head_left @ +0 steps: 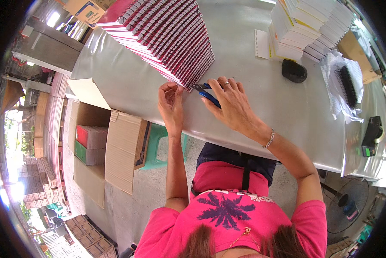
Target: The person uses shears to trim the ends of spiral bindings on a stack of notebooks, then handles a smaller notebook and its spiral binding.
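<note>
A tall stack of spiral-bound notebooks (pixel 169 41) with dark red covers leans across the grey-covered table, its coils facing right. At the stack's near corner, my left hand (pixel 171 105) is closed, thumb and fingers pinching the edge of a low notebook. My right hand (pixel 235 105) is wrapped round a pair of pliers (pixel 211 99) with blue handles. The metal jaws meet the end of a coil at that same corner, close to my left fingertips. Whether the jaws are closed on the wire is too small to tell.
Piles of white coil-bound pages (pixel 300 32) stand at the far right, near a black rounded object (pixel 294 71). Black coils (pixel 347 86) lie on crumpled plastic. An open cardboard box (pixel 122 150) with red and green books stands left, beside a green stool (pixel 156 148). A fan (pixel 345 202) is lower right.
</note>
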### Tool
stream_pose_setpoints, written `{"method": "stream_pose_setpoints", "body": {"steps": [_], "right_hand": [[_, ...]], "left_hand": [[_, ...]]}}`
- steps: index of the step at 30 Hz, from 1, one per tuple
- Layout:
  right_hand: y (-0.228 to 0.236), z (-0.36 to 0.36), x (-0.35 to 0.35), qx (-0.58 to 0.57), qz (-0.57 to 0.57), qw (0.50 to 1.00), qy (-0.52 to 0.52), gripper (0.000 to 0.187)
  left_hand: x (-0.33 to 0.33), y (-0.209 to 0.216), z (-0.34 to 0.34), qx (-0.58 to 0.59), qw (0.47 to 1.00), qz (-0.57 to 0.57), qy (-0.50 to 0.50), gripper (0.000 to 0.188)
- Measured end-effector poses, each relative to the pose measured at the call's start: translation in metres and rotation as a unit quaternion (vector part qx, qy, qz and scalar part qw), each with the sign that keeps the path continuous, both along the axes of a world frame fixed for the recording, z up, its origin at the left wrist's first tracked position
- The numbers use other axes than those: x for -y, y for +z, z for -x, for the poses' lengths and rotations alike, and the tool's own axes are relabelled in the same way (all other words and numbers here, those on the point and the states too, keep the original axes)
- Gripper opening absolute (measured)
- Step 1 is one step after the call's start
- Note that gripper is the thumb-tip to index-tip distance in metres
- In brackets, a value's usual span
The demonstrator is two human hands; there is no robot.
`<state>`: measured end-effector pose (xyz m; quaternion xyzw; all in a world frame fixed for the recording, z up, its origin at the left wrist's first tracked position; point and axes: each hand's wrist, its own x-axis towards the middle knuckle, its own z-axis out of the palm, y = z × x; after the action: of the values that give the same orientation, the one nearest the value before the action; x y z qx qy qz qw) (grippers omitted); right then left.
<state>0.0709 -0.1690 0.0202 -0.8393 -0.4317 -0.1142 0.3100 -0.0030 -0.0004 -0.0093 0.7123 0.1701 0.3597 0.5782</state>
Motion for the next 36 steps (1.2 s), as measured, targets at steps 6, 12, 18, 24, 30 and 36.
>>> {"method": "stream_pose_setpoints", "body": {"steps": [6, 12, 18, 24, 30, 36], "right_hand": [[-0.008, -0.001, -0.002, 0.01, 0.009, 1.0, 0.024, 0.041], [-0.015, 0.002, -0.006, 0.001, 0.013, 1.0, 0.009, 0.044], [-0.019, 0.001, -0.008, 0.003, 0.002, 1.0, 0.014, 0.044], [-0.02, -0.001, -0.007, 0.003, 0.004, 1.0, 0.017, 0.042], [-0.017, 0.001, -0.009, -0.009, 0.007, 1.0, 0.03, 0.035], [-0.008, -0.002, -0.008, -0.07, 0.028, 0.997, 0.02, 0.026]], "left_hand": [[-0.002, -0.001, 0.002, -0.007, 1.0, -0.008, 0.0, 0.017], [-0.009, -0.013, 0.002, 0.05, 0.997, 0.008, 0.066, 0.017], [-0.009, -0.014, 0.004, 0.109, 0.989, 0.063, 0.078, 0.021], [-0.007, -0.013, 0.005, 0.091, 0.992, 0.038, 0.075, 0.023], [-0.008, -0.012, 0.008, 0.091, 0.992, 0.034, 0.078, 0.024], [-0.007, -0.017, 0.004, 0.079, 0.993, 0.045, 0.075, 0.024]]}}
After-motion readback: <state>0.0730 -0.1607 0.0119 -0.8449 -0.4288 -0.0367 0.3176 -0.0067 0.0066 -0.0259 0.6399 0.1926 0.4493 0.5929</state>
